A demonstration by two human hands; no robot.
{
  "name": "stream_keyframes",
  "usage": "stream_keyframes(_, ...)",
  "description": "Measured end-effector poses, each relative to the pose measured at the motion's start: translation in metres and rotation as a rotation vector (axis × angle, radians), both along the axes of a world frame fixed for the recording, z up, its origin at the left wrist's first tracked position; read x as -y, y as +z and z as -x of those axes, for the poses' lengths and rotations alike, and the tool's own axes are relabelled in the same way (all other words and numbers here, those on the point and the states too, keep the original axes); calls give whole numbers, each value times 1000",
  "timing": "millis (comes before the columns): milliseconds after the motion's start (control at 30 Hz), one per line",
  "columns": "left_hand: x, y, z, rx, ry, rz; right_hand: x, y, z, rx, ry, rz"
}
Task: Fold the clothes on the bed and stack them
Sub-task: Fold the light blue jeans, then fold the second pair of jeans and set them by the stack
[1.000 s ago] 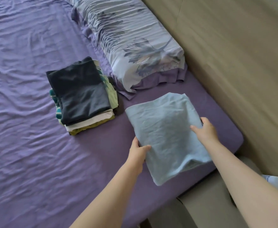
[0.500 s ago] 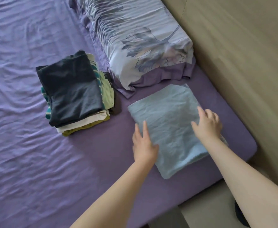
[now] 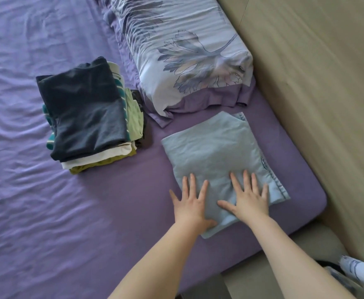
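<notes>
While both palms press flat, fingers spread: left hand [image 3: 190, 205] and right hand [image 3: 249, 201] on near end of folded blue garment [image 3: 211, 147]; stack [image 3: 86, 117] well apart.

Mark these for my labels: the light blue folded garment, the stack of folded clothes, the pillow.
light blue folded garment [image 3: 211, 147], head view, upper middle.
stack of folded clothes [image 3: 84, 113], head view, dark top garment.
pillow [image 3: 189, 52], head view, leaf print.
</notes>
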State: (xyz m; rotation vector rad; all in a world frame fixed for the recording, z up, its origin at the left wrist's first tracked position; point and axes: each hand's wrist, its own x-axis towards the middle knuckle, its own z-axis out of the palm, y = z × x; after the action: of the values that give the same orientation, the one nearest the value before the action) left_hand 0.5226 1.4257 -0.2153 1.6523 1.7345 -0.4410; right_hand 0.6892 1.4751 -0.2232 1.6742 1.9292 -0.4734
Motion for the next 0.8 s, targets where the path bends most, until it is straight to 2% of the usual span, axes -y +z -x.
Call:
stream_keyframes(133,-12,18,10,4,-65,44,-7,13,20,36,-75,63)
stream_keyframes(267,16,46,35,120,174,-84,15,40,38,29,-139,80)
stream_keyframes(400,61,75,76,63,313,-63,53,70,71,-22,-89,110)
stream_keyframes(800,208,175,227,-46,637,-183,157,168,258,-194,398,-45)
